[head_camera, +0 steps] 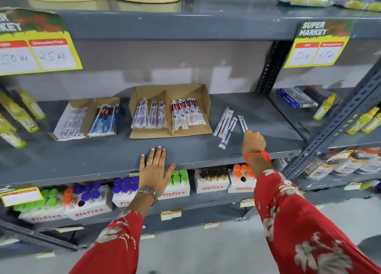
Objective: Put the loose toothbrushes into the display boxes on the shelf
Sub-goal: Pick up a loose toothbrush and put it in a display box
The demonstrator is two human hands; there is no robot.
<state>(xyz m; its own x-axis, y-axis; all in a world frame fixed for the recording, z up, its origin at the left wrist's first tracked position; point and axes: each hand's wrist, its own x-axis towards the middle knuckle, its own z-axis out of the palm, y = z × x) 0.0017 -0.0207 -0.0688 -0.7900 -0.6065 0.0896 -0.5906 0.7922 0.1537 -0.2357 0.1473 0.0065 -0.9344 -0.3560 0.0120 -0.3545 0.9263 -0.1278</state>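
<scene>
Two open cardboard display boxes stand on the grey shelf [185, 152]: a larger one [171, 132] in the middle with packed toothbrushes in two compartments, and a smaller one [84, 117] to its left. Right of the larger box lie loose packed toothbrushes [224, 125] in white and purple wrappers. My right hand [253, 142] is closed on the lower end of one toothbrush [242, 123], the rightmost of them. My left hand [154, 168] lies flat, fingers spread, on the shelf's front edge and holds nothing.
Yellow bottles [16, 117] stand at the shelf's far left. A slotted steel upright [340, 119] borders the right, with a blue box [296, 98] and more bottles beyond. Fitfizz cartons [212, 181] fill the shelf below. Price cards [317, 44] hang from the shelf above.
</scene>
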